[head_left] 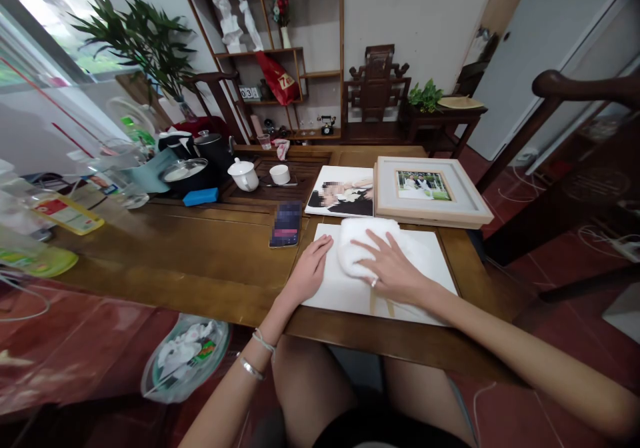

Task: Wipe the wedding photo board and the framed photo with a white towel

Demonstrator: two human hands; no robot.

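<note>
A white rectangular board [340, 291] lies on the table's near side, with pale tan strips on its lower part. On it rests a thick, folded white cloth [347, 255]. My right hand [387, 265] lies across the cloth from the right, fingers spread and pressed onto it; a ring shows on one finger. At the board's left edge, my left hand [313, 268] rests with its fingers stretched out, holding nothing. Just beyond the board are a photo print [345, 191] and a pale wooden frame [435, 215] with a small picture. A phone [286, 225] lies left of the board.
The wooden table [200, 275] carries a blue sponge [201, 197], a lidded white bowl [243, 176], a white cup [280, 175], a dark pot [185, 173] and bottles [65, 211]. A waste bin [187, 355] stands below. At right is a dark wooden chair [545, 188].
</note>
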